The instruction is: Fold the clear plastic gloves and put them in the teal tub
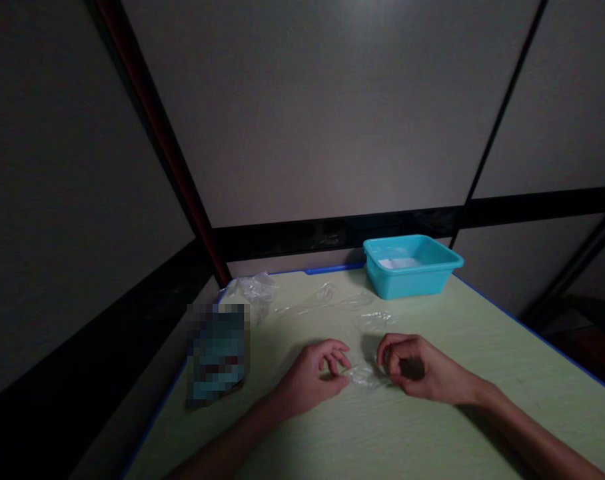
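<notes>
A small crumpled piece of clear plastic film [366,376] lies between my hands, low over the table. My left hand [317,373] has its fingers curled, with thumb and fingertips close together at the film's left edge. On the film's other side, my right hand [415,367] is bent into a ring, thumb and finger pinched at its right edge. The fine contact at the fingertips is hard to make out because the film is see-through. Just beyond my right hand is another clear plastic piece [377,320], flat on the table.
A turquoise plastic basin [412,283] with something white inside stands at the table's back right. More clear film [325,297] stretches across the back, and a crumpled clear bag [257,290] sits back left. A pixelated object [216,353] lies by the left edge of the pale table [482,347]. Panelled walls rise behind.
</notes>
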`<action>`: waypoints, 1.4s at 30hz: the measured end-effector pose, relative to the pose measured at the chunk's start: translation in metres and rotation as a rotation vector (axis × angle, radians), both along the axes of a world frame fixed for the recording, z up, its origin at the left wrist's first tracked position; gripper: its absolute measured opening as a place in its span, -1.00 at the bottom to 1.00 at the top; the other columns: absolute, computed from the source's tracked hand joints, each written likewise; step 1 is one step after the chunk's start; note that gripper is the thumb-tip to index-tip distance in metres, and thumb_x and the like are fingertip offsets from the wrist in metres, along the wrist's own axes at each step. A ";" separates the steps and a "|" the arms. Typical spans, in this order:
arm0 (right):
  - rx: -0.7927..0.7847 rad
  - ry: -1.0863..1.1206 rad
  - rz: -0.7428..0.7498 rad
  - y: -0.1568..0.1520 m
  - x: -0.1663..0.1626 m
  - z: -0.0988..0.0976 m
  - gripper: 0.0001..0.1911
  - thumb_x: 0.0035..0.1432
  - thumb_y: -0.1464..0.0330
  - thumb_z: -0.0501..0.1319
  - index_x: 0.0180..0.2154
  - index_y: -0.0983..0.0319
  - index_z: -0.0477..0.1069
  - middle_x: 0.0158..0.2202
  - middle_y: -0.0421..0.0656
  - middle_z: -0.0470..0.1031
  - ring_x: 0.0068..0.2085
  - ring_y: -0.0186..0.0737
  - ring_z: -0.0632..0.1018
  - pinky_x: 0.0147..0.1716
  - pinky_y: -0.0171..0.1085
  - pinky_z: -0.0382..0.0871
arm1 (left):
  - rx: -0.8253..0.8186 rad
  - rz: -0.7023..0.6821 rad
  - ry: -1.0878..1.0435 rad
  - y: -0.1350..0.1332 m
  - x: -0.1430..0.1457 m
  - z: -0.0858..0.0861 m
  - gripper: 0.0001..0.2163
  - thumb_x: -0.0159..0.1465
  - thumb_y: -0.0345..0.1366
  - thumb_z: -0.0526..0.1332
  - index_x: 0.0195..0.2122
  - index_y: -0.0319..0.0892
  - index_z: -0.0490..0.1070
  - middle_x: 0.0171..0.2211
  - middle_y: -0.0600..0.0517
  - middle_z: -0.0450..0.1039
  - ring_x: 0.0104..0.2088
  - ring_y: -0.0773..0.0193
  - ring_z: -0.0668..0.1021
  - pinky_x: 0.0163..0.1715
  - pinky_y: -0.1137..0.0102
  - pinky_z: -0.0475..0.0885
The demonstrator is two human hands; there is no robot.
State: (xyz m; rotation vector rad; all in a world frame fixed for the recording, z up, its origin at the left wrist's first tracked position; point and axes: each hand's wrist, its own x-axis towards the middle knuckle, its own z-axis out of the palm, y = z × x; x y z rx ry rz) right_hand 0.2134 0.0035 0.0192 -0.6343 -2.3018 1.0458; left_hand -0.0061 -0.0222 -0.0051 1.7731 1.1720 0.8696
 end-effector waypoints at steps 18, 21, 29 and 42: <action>-0.469 0.440 -0.142 0.007 -0.008 -0.008 -0.82 0.06 0.26 0.16 -0.36 0.25 0.27 -0.19 -0.07 0.41 -0.28 -0.27 0.49 -0.35 -0.30 0.35 | 0.016 0.006 0.028 0.003 -0.002 -0.005 -0.67 -0.07 -0.55 0.14 -0.21 -0.26 0.30 -0.42 0.07 0.42 -0.54 0.44 0.33 -0.52 0.52 0.21; -0.490 0.463 -0.079 0.006 -0.009 -0.008 -0.75 0.04 0.28 0.18 -0.22 0.20 0.24 0.00 -0.04 0.28 -0.08 -0.17 0.41 -0.13 -0.16 0.27 | 0.005 0.024 0.015 0.003 -0.002 -0.005 -0.64 -0.06 -0.56 0.12 -0.18 -0.25 0.28 -0.44 0.08 0.40 -0.54 0.44 0.33 -0.52 0.52 0.22; -0.470 0.452 0.014 0.007 -0.012 -0.012 -0.64 0.01 0.31 0.21 -0.12 0.13 0.22 0.16 -0.07 0.03 0.08 -0.13 0.24 0.01 -0.10 0.14 | 0.029 0.038 -0.012 0.004 -0.003 -0.009 -0.59 -0.04 -0.55 0.10 -0.11 -0.25 0.24 -0.45 0.09 0.35 -0.53 0.44 0.32 -0.52 0.52 0.25; -0.414 0.528 -0.204 0.017 -0.001 -0.013 -0.71 -0.01 0.34 0.20 -0.18 0.17 0.27 -0.07 -0.08 0.35 -0.15 -0.18 0.43 -0.14 -0.16 0.26 | 0.187 0.076 0.074 0.003 -0.002 -0.003 -0.72 -0.09 -0.60 0.11 -0.33 -0.23 0.32 -0.41 0.08 0.29 -0.52 0.44 0.34 -0.52 0.54 0.27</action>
